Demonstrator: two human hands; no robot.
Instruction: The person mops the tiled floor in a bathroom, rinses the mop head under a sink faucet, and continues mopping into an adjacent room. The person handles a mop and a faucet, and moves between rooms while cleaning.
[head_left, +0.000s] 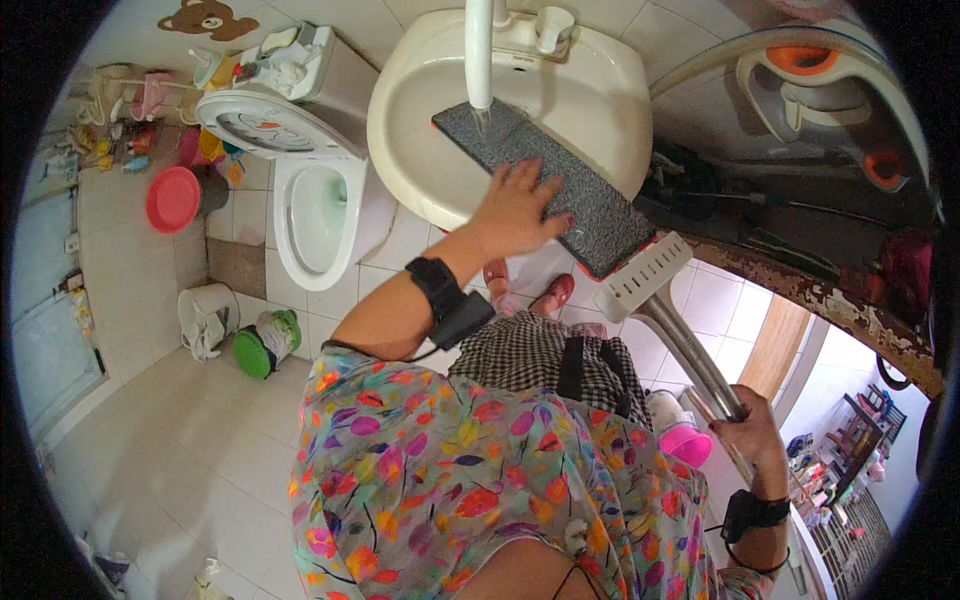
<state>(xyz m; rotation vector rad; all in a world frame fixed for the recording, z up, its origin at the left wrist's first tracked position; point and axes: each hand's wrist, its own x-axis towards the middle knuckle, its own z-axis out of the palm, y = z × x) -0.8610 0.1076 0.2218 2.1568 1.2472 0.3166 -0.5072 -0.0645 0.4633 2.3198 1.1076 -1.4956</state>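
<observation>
Flat mop head [560, 190] lies across the washbasin [600, 90], grey pad up, far end under the tap's [480, 50] stream. Left hand [515, 210], fingers spread, presses the pad. Right hand [750, 425] is wrapped around the metal handle [690, 355]. Rinse appears midway; wringing remains.

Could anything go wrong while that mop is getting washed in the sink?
Maybe. The mop pad sticks out past the sink rim, so tap water might run onto the floor tiles and make them slippery. The left hand only presses flat, so the pad could slide.
</observation>
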